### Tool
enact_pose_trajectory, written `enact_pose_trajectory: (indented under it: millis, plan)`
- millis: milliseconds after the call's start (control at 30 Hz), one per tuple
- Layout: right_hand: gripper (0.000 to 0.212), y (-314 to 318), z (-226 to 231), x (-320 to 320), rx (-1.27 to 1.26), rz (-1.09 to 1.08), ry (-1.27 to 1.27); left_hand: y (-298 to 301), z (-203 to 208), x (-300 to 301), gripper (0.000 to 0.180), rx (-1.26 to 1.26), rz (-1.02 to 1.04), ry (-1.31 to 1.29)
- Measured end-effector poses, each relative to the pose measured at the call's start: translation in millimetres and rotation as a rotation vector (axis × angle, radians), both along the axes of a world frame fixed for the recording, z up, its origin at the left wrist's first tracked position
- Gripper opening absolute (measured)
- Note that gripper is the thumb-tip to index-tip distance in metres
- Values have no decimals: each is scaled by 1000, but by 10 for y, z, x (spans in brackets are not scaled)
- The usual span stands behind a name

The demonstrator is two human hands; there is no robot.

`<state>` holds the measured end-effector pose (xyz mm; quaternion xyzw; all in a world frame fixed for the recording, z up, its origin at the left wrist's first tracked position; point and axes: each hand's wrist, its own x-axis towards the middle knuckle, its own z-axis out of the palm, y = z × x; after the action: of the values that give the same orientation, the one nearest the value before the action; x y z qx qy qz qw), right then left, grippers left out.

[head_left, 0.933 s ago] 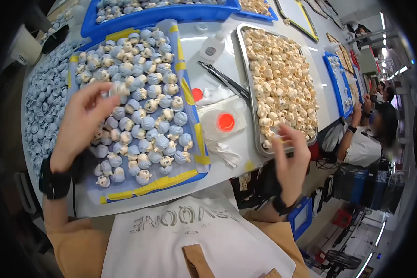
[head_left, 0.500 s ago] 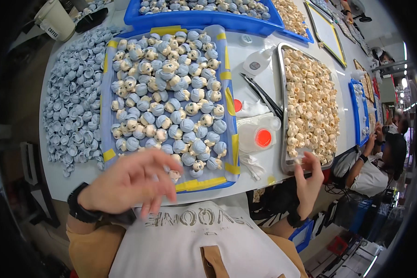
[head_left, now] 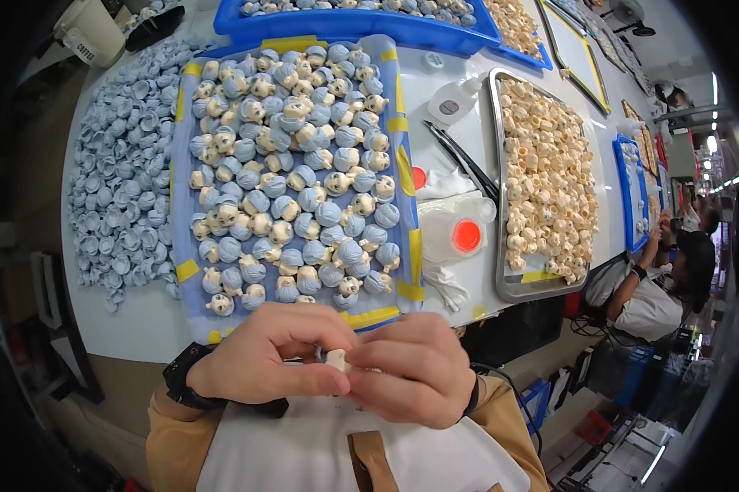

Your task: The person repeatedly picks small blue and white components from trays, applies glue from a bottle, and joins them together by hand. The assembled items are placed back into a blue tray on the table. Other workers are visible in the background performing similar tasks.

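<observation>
Over the apron, just before the table's front edge, my two hands meet. My left hand [head_left: 275, 353] is closed, thumb and fingers pinching a small cream doll-head piece [head_left: 337, 359]. A bluish-grey bit shows beside it, mostly hidden by fingers. My right hand [head_left: 415, 369] is closed on the same piece from the other side, its fingertips touching it. Right beyond the hands stands the lined blue tray [head_left: 409, 246], edged with yellow tape and full of doll heads with light-blue hair [head_left: 328, 215]. Loose blue hair shells [head_left: 123, 180] lie heaped to its left.
A metal tray [head_left: 542, 289] of cream head pieces stands at the right. Between the trays are a clear bottle [head_left: 456, 102], black tweezers [head_left: 460, 152], a red-capped container [head_left: 447, 234] and a white glove [head_left: 446, 289]. Another blue bin [head_left: 353, 31] sits behind. A co-worker [head_left: 656, 287] is far right.
My right hand has come left from the metal tray, and my left hand has closed. Both now hold the cream piece together in front of me. The view has shifted slightly.
</observation>
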<state>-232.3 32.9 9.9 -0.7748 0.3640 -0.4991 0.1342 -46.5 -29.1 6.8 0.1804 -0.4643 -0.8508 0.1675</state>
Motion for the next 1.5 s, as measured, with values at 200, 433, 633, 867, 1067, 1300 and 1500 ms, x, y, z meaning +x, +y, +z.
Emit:
enact_pose_trajectory:
  millis: [200, 433, 633, 867, 1067, 1300, 1500]
  plan:
    - [30, 6, -2, -38, 27, -64, 115, -52, -60, -9, 22, -105, -20, -71]
    - [36, -29, 145, -608, 219, -611, 222, 6, -11, -37, 36, 27, 273, -76]
    - [33, -174, 60, -839, 274, -604, 376, -4, 50, -35, 44, 221, 319, -35]
    - [34, -221, 59, -808, 269, -551, 467, -6, -56, -36, 33, -11, 321, -20]
    - [34, -175, 49, -819, 252, -560, 435, -12, -5, -20, 31, 130, 298, -28]
    - [34, -74, -55, -832, 223, -613, 307, 4, -11, -60, 35, 19, 266, -20]
    - [35, -105, 13, -845, 223, -577, 361, 43, 8, -99, 34, 98, 284, -17]
